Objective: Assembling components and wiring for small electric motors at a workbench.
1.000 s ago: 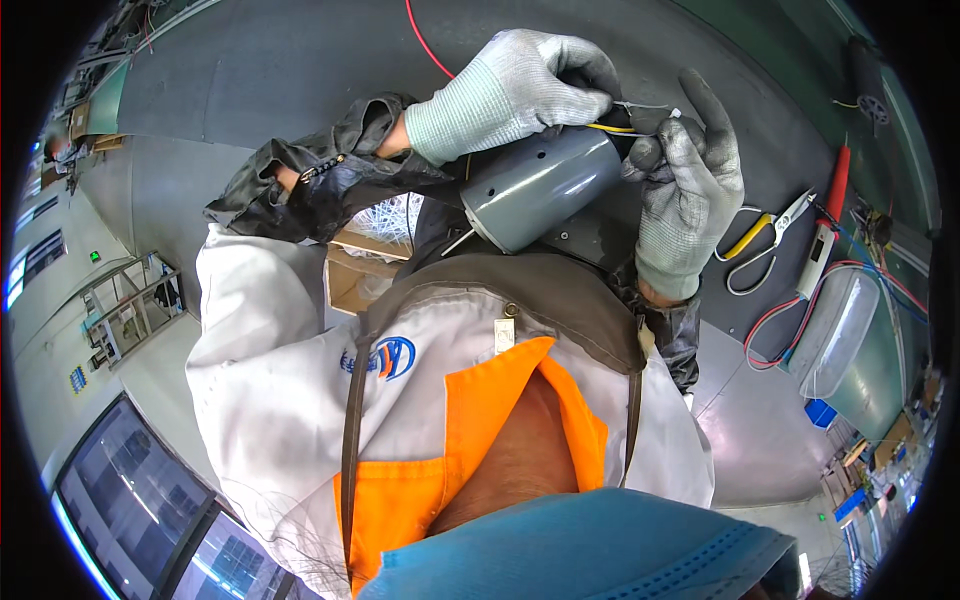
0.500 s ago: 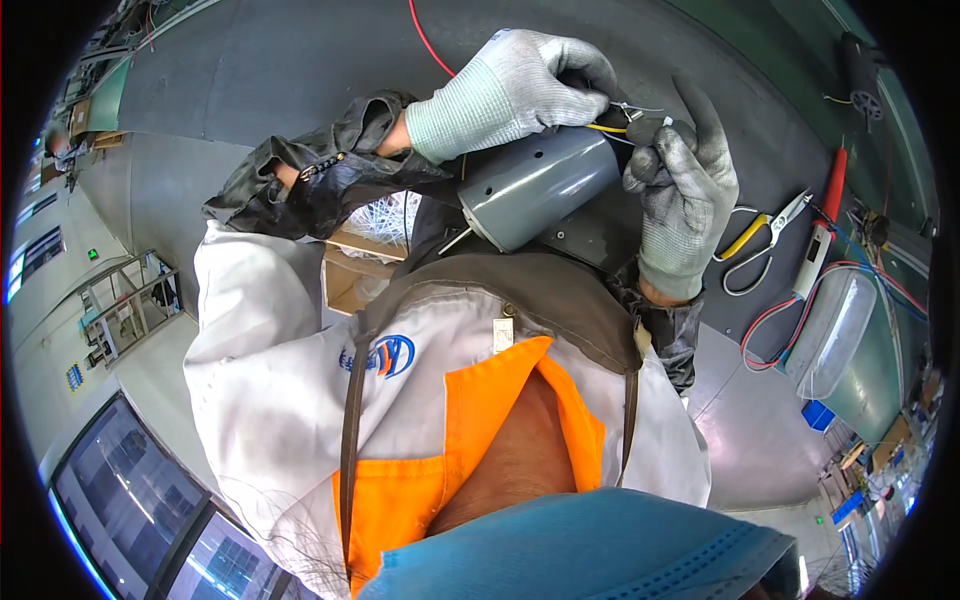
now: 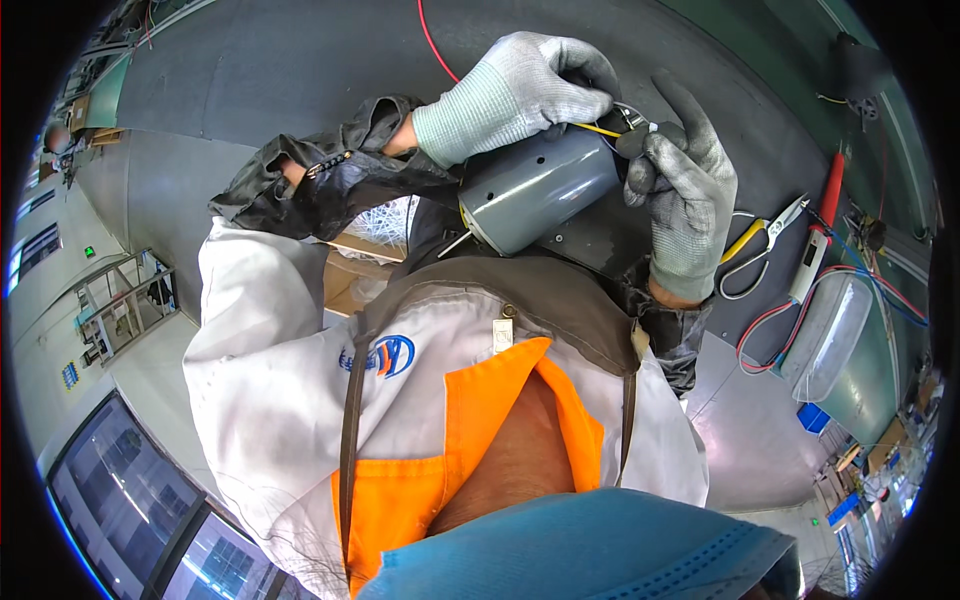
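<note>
A grey cylindrical motor [image 3: 535, 188] with a thin metal shaft lies against my chest, its wired end pointing away from me. My left hand [image 3: 520, 85], in a light grey knit glove, rests on top of the motor and pinches a yellow wire [image 3: 597, 129] at its far end. My right hand [image 3: 685, 190], in a darker grey glove, pinches a small dark part [image 3: 632, 140] on the same wires, with the index finger raised. Thin black and white leads run between the two hands. Dark sleeve covers are on both forearms.
On the dark bench to the right lie yellow-handled cutters [image 3: 765, 235], a red-handled tool [image 3: 830, 195], a white stick-shaped tester [image 3: 808, 268] and a clear plastic tray [image 3: 830, 335] with red and blue wires. A red wire [image 3: 432, 40] crosses the bench top.
My right hand's fingers have curled in closer on the small part at the wire ends. The motor and my left hand have hardly moved.
</note>
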Motion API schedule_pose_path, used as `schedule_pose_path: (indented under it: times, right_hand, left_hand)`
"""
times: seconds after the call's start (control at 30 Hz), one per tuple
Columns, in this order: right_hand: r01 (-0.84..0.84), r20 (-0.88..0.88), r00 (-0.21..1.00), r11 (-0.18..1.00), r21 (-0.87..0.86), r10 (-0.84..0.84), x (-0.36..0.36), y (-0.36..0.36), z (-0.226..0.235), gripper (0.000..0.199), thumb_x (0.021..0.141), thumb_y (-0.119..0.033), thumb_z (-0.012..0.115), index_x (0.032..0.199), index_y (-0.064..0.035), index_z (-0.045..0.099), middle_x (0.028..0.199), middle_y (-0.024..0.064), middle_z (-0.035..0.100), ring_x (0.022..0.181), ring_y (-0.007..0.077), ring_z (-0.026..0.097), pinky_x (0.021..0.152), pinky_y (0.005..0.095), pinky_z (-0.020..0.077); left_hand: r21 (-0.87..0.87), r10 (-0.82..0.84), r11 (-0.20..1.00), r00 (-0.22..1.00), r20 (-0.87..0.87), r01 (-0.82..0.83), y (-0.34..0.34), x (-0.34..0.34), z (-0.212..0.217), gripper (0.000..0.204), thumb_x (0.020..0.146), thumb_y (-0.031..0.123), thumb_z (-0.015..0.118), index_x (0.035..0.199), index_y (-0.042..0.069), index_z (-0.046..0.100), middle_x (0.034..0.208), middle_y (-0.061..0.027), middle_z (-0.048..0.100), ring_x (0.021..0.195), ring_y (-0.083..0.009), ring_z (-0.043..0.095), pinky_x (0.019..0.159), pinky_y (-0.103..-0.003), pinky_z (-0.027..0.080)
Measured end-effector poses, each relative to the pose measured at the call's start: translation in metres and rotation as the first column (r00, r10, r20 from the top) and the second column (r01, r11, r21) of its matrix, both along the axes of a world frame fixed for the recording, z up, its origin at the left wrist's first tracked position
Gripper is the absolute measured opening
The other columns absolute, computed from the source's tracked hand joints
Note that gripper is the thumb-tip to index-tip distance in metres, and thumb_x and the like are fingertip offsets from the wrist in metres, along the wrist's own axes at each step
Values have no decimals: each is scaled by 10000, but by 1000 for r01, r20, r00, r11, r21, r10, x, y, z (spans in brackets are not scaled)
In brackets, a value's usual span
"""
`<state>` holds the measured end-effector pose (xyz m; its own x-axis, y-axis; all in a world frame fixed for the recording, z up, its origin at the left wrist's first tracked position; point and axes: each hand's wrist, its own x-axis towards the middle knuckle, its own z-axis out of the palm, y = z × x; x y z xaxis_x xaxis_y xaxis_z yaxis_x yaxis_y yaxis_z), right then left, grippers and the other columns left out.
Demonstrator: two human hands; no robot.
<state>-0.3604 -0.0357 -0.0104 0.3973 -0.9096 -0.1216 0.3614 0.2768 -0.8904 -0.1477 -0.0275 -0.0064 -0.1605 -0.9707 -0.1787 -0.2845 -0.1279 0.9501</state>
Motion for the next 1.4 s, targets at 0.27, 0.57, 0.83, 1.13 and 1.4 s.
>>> schedule_pose_path:
  times: [0.27, 0.57, 0.83, 1.13, 1.4]
  right_hand:
    - [-93, -150, 984, 994, 59, 101, -11, -16, 9, 460, 942, -68, 588, 1353, 132, 540, 762, 83, 690, 515, 65, 549, 462, 202, 420]
    - [-23, -653, 718, 929, -370, -242, -5, -6, 12, 188, 941, -118, 669, 1057, -2, 758, 773, 31, 695, 670, 140, 667, 615, 289, 521]
    - [-36, -588, 805, 981, -190, -84, -27, -22, -4, 148, 958, -82, 658, 979, 33, 749, 896, 80, 733, 780, 154, 684, 700, 273, 531]
    - [218, -518, 770, 917, -335, -373, -35, -52, -31, 111, 934, -48, 704, 940, 51, 754, 808, 35, 705, 643, 63, 591, 626, 207, 504]
    - [184, 71, 980, 981, 60, -188, -7, -48, -30, 309, 1042, -252, 596, 1083, 51, 644, 826, 64, 638, 545, 92, 532, 533, 225, 481]
  left_hand:
    - [-82, -51, 996, 993, -107, 42, 0, -20, -7, 224, 945, 134, 726, 1120, -5, 725, 968, -27, 723, 875, -60, 650, 792, -216, 551]
    - [-3, -30, 1000, 1000, 2, 30, 5, -27, 10, 227, 935, 127, 722, 1129, 10, 721, 959, -23, 722, 876, -50, 650, 805, -220, 549]
    - [-170, 215, 962, 977, 2, -212, 24, -20, -10, 377, 878, 183, 723, 1218, 28, 672, 890, -62, 724, 762, -102, 658, 730, -277, 560]
    - [-567, 195, 824, 931, 307, 14, 31, -24, -25, 214, 912, 123, 702, 1108, 38, 699, 953, -107, 710, 864, -200, 709, 773, -307, 566]
    - [-574, 73, 716, 775, 627, 397, 17, -25, -14, 200, 886, 277, 724, 1017, 126, 700, 794, -53, 699, 701, -282, 692, 600, -358, 548]
